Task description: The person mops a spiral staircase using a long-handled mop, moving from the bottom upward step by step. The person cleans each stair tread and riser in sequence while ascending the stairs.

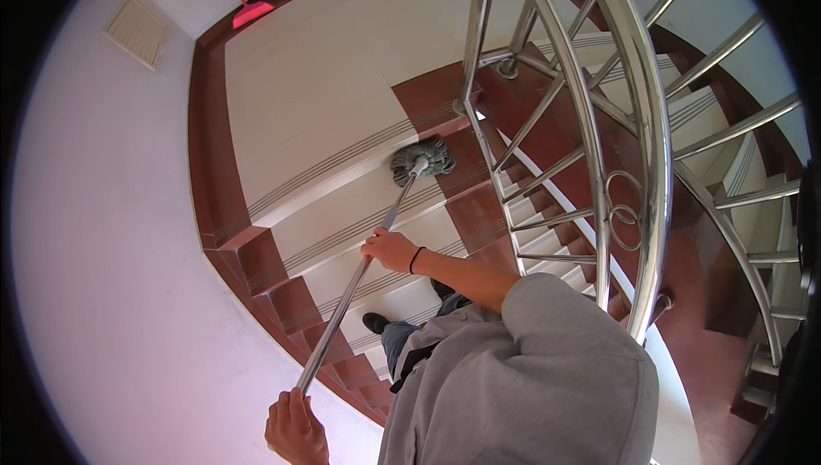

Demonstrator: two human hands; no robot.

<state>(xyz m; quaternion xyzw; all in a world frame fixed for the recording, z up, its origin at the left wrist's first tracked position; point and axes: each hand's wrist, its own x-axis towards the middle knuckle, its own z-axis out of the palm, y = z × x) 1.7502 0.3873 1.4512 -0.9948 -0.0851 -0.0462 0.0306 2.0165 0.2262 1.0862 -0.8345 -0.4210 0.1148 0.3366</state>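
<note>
My right hand (391, 250), with a black band at its wrist, is closed around the middle of a metal mop handle (340, 311). Lower left, my left hand (298, 426) grips the handle's upper end. The handle slants away to a grey strand mop head (436, 156), which rests on a stair tread just below the landing's edge, where the pale stone (340, 199) meets the red-brown border (465, 151). My black shoes (375, 322) are on the steps below, one partly hidden by my clothing.
A curved stainless-steel railing (651, 144) rises on the right, with more stairs (545, 247) seen through it. A white wall (109, 240) with a vent (136, 30) bounds the left. On the landing (308, 80), a red broom (252, 14) stands by the far wall.
</note>
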